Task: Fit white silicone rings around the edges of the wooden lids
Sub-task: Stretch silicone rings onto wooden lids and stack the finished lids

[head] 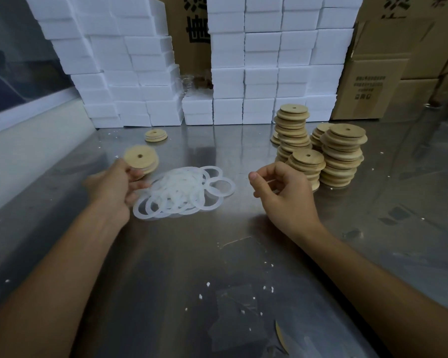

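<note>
A loose heap of white silicone rings (184, 193) lies on the steel counter (217, 267), and everything else is placed here against that heap.

Just left of the heap, the left hand (114, 187) holds a wooden lid (141, 160) above the counter, its fingers curled round the lid's near edge. The lid is tilted toward the camera and shows its small centre hole; it is blurred, so whether a ring sits on it cannot be told. The hand's lower fingers hang over the heap's left rim.

To the right of the heap, apart from it, the right hand (282, 192) hovers with its fingers curled in. A thin pale strip shows between thumb and fingers (probably a ring pinched there, though too slight to be sure).

Further right of the heap, beyond that hand, stand several uneven stacks of wooden lids (321, 156), each lid with a centre hole; the nearest stack is partly hidden by the right hand's knuckles.

Behind the heap and a little left, a small stack of lids (156, 135) sits alone on the counter.

Far behind the heap rise walls of white foam boxes (243, 73), with brown cardboard cartons (378, 73) at the right. Small white crumbs (208, 283) are scattered on the counter nearer the camera than the heap.
</note>
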Demonstrator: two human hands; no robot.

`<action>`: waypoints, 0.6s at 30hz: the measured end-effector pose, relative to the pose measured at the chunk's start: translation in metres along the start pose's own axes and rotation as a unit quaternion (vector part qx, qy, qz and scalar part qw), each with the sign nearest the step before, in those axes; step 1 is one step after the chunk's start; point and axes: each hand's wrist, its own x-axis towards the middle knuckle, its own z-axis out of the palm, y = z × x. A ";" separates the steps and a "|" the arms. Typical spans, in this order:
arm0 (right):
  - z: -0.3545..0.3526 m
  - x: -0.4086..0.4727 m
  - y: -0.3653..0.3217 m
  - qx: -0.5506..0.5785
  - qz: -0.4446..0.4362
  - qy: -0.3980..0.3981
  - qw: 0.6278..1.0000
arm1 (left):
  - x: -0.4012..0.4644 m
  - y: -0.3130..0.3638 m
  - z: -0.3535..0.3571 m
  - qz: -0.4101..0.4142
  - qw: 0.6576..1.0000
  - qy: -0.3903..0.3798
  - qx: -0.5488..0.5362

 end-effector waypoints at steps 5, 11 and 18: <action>0.000 0.001 0.001 -0.003 0.007 -0.003 1.000 | -0.002 0.007 -0.010 -0.060 0.996 0.004 -0.062; 0.000 0.000 0.002 -0.005 0.015 -0.007 1.000 | -0.003 0.013 -0.009 -0.079 0.994 -0.001 -0.077; 0.000 0.000 0.002 -0.007 0.017 -0.007 1.000 | 0.004 0.014 -0.008 -0.099 0.993 -0.008 -0.060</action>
